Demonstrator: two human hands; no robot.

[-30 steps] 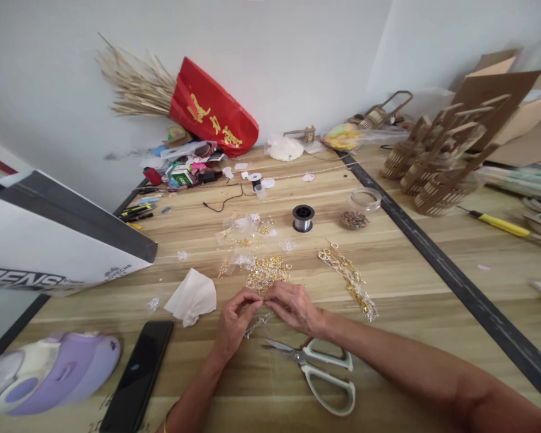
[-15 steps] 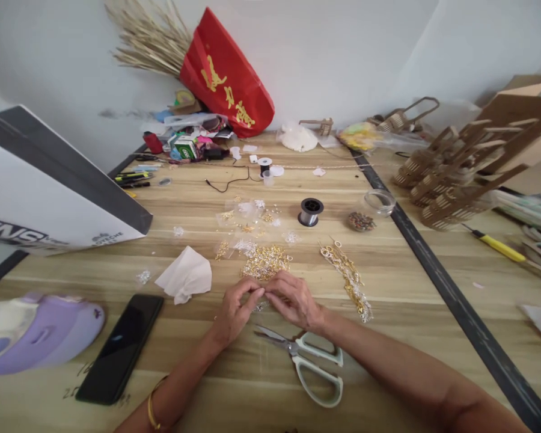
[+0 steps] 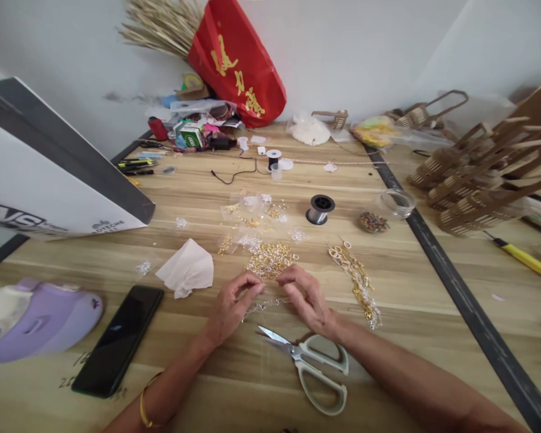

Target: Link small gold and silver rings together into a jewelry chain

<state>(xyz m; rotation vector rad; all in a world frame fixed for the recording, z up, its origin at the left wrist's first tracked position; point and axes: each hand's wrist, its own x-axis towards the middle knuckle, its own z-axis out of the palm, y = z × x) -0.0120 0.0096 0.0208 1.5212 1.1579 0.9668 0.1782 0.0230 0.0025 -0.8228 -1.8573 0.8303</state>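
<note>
My left hand [image 3: 232, 305] is closed in a pinch at the front edge of a pile of gold and silver beads [image 3: 270, 258]. Opposite it, my right hand [image 3: 309, 300] has curled fingers drawn together, a small gap from the left fingertips. Whatever either hand pinches is too small to make out. A thin silver beaded chain [image 3: 267, 305] lies on the table between the hands. Just in front of them rest scissors [image 3: 293, 350] with pale green handles, blades apart. To the right of my right hand lies a bundle of gold and silver chains [image 3: 357, 279].
Behind the beads stand a wire spool [image 3: 320, 210] and a glass jar [image 3: 394, 204] beside multicoloured beads [image 3: 373, 222]. On the left are a white cloth [image 3: 187, 269], a black phone [image 3: 118, 341], a purple device [image 3: 49, 322] and a large box [image 3: 63, 180]. Woven baskets [image 3: 464, 180] crowd the right.
My hands have moved apart from fingertips nearly touching, the right one shifting rightward. More of the silver chain between them now shows. The whole view has shifted slightly.
</note>
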